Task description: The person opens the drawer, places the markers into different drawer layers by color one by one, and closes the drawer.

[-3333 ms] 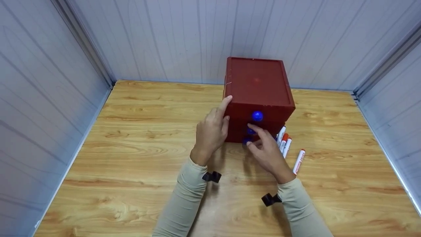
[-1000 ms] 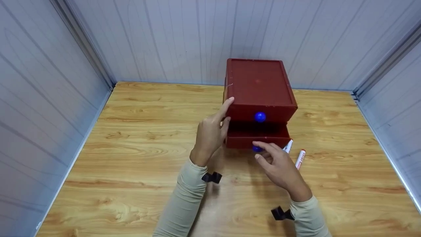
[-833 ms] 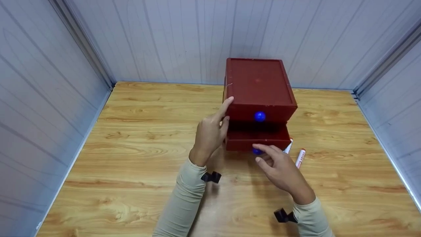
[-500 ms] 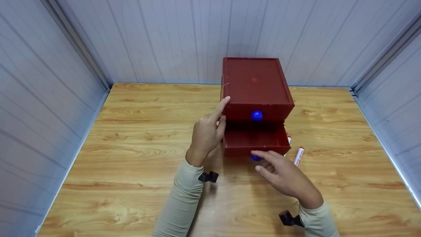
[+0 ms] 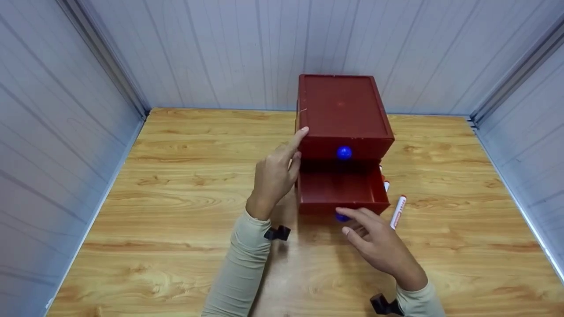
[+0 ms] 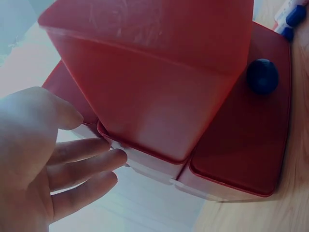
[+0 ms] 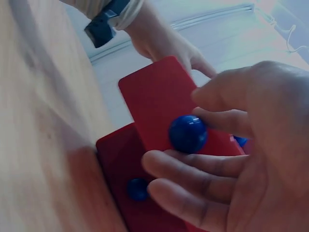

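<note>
One drawer (image 5: 318,208) of the red cabinet (image 5: 341,108) stands well out, the middle one as I count them, and I take drawing it open to be the step in hand. I have the right grip (image 5: 380,244) on its blue knob (image 7: 188,134), fingers hooked round the ball; from the head view the thumb looks apart from it. The left grip (image 5: 273,176) is clamped on nothing: its fingers are loosely spread, the index tip resting at the cabinet's upper front left corner, which I judge steadies the stack against the pull. Top drawer (image 5: 317,149) and bottom drawer (image 6: 241,145) both look closed.

For the next move I'd want a straight, level pull if more room is needed, then the right grip let off the knob without dragging the drawer askew. A red-ended marker (image 5: 398,212) lies on the table (image 5: 176,246), right of the drawer and apart from it; other markers (image 5: 386,186), mostly hidden, show close beside the drawer's right wall. Those seem the likeliest things to reach for.
</note>
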Available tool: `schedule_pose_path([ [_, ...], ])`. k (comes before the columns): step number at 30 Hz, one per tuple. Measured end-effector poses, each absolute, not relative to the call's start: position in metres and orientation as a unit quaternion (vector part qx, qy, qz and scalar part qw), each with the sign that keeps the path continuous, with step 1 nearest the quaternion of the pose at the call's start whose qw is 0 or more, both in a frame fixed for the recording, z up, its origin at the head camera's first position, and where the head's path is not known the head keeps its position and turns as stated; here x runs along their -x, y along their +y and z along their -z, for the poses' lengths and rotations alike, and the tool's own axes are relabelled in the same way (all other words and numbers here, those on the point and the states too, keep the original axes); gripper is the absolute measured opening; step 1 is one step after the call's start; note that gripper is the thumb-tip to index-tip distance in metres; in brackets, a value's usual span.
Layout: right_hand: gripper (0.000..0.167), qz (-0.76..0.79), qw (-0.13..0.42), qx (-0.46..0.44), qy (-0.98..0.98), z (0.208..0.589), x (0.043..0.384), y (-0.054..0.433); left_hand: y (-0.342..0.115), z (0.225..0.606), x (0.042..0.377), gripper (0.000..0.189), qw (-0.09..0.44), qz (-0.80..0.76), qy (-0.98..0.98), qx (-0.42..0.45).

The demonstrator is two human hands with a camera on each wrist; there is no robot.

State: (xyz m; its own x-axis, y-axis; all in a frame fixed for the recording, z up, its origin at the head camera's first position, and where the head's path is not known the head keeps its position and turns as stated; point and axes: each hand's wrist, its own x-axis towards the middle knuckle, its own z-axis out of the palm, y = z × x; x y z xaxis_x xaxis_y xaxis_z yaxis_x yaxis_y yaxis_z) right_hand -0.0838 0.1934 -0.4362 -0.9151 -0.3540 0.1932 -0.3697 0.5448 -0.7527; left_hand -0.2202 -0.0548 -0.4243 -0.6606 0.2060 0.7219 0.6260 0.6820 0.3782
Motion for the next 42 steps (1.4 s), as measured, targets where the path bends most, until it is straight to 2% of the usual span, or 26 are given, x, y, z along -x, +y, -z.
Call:
schedule_pose_path([
  [6, 0.038, -0.453, 0.039, -0.201, -0.868, 0.444, 0.082, 0.196, -0.054, 0.425, 0.222, 0.059, 0.345, 0.299, -0.855, 0.245],
  [16, 0.042, -0.471, 0.005, -0.227, -0.853, 0.447, 0.081, 0.207, -0.053, 0.422, 0.223, 0.060, 0.359, 0.327, -0.833, 0.265],
  [29, 0.041, -0.440, 0.004, -0.243, -0.864, 0.441, 0.077, 0.213, -0.051, 0.420, 0.220, 0.070, 0.315, 0.338, -0.834, 0.301],
  [42, 0.040, -0.415, -0.018, -0.249, -0.875, 0.435, 0.071, 0.215, -0.050, 0.422, 0.219, 0.068, 0.292, 0.340, -0.845, 0.290],
])
